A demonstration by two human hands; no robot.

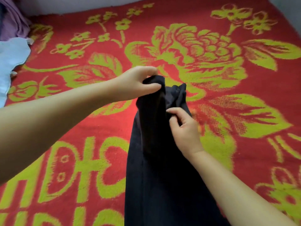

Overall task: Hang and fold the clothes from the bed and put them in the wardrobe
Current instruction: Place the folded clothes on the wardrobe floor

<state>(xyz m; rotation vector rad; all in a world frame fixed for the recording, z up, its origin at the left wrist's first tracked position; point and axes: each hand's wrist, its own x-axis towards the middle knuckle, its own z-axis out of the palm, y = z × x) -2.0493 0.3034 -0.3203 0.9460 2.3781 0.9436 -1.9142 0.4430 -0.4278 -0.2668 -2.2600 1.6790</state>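
A dark navy garment (156,168) hangs lifted above the bed, running from the middle of the view down past the bottom edge. My left hand (138,82) grips its upper left corner between thumb and curled fingers. Just below and to the right, my right hand (184,129) pinches the cloth near the top edge. The bed is covered by a red blanket (228,111) with large yellow-green flowers and letters.
At the left edge lie a light blue cloth (11,62) and, behind it in the corner, a purple cloth (14,22). A pale wall or bed edge runs along the top of the view.
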